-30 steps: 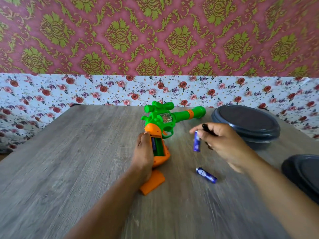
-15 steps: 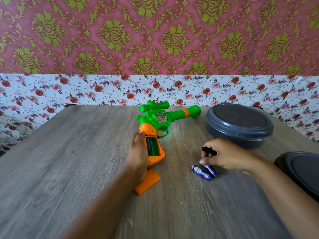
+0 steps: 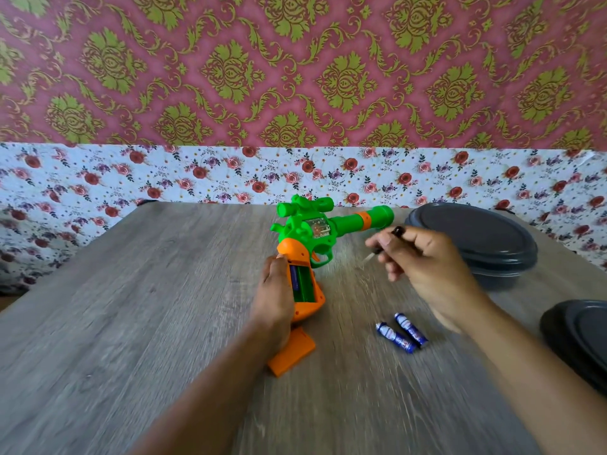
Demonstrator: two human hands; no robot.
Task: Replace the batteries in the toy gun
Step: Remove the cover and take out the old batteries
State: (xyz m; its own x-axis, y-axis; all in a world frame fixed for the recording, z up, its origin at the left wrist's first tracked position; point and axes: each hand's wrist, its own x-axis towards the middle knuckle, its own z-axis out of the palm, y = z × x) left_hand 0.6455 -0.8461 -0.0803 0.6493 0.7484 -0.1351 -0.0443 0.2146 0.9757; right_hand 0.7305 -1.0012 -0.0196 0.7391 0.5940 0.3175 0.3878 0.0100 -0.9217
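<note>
Your left hand (image 3: 274, 295) grips the gun (image 3: 305, 254) by its open handle at table centre; your right (image 3: 423, 264) pinches a screwdriver (image 3: 384, 243). Batteries (image 3: 402, 333) at four o'clock: light, smooth, likely to roll; pinch them mid-body.

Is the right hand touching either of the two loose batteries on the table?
Apart. In the head view the right hand holds a small screwdriver above the table, with bare tabletop visible between it and the two batteries.

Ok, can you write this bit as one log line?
left hand: steadies toy gun | right hand: grips screwdriver | two batteries: on table
</note>
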